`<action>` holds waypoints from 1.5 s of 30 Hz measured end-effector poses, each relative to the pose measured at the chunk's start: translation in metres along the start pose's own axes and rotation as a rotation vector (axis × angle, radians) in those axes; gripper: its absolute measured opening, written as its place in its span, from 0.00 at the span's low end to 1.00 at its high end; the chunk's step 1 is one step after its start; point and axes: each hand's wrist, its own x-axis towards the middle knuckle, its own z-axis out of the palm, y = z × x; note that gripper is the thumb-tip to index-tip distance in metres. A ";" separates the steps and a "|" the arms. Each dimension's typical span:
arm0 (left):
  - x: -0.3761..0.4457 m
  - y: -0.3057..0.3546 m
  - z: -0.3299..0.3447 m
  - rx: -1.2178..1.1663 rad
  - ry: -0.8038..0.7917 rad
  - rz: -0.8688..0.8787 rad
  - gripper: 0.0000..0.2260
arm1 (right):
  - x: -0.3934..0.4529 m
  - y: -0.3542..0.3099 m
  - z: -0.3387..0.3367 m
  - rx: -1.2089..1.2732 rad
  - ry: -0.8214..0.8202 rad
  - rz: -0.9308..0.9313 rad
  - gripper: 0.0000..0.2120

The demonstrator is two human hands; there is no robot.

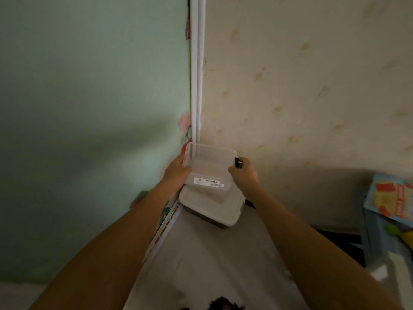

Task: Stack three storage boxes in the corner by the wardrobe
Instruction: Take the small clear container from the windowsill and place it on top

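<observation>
Your left hand (178,167) and right hand (244,173) clamp opposite sides of the clear storage box (209,166), held between them above the lidded box (212,203) in the floor's corner beside the wardrobe (89,86).

Two storage boxes (210,166), two hands (176,170).

- A white label (209,182) ran along the near side of the clear storage box (207,166); it bore a small logo, a row of dark characters and a barcode-like strip, all too blurred to read.
- At 3 o'clock, a colourful printed sheet (390,199) carried red blocks of lettering, also unreadable.
</observation>
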 end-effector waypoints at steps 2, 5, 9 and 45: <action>0.039 -0.001 0.004 -0.005 -0.040 -0.034 0.23 | 0.033 0.000 0.009 0.006 0.011 0.055 0.22; 0.096 -0.002 0.012 -0.032 -0.089 -0.067 0.22 | 0.081 0.001 0.022 0.016 0.010 0.111 0.21; 0.182 -0.006 0.028 -0.051 -0.066 -0.104 0.22 | 0.169 0.008 0.048 0.048 -0.015 0.159 0.21; 0.550 -0.307 0.178 0.242 -0.122 -0.245 0.28 | 0.491 0.251 0.264 0.085 0.037 0.381 0.24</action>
